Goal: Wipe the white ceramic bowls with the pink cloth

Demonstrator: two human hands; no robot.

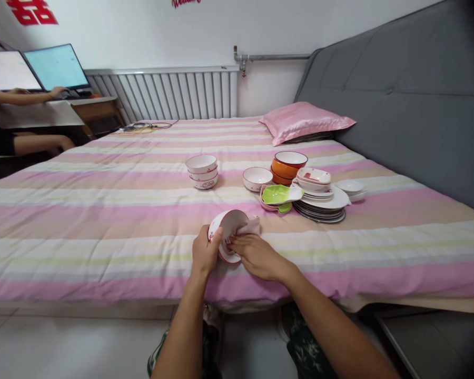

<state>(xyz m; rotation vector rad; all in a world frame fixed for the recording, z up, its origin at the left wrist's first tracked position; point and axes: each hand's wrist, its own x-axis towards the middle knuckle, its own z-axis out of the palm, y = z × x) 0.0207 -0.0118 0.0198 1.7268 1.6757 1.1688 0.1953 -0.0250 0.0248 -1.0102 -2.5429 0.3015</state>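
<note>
A white bowl with a red rim (234, 220) is tilted on its side above the near edge of the bed, its opening turned to the right. Its left wall is gripped by my left hand (206, 251), thumb over the rim. My right hand (257, 257) presses a pale pink cloth (252, 227) against the inside of the bowl; its fingertips are partly hidden in the cloth. Beyond them stand a stack of similar bowls (203, 172) and one single bowl (257, 179).
Right of the bowls are orange bowls (285, 169), a green leaf-shaped dish (275, 194), stacked plates (324, 215) and small dishes (351, 187). A pink pillow (304, 121) lies by the grey headboard (403, 100). Cables (148, 126) lie far left, near a person's arm (19, 98) at a desk.
</note>
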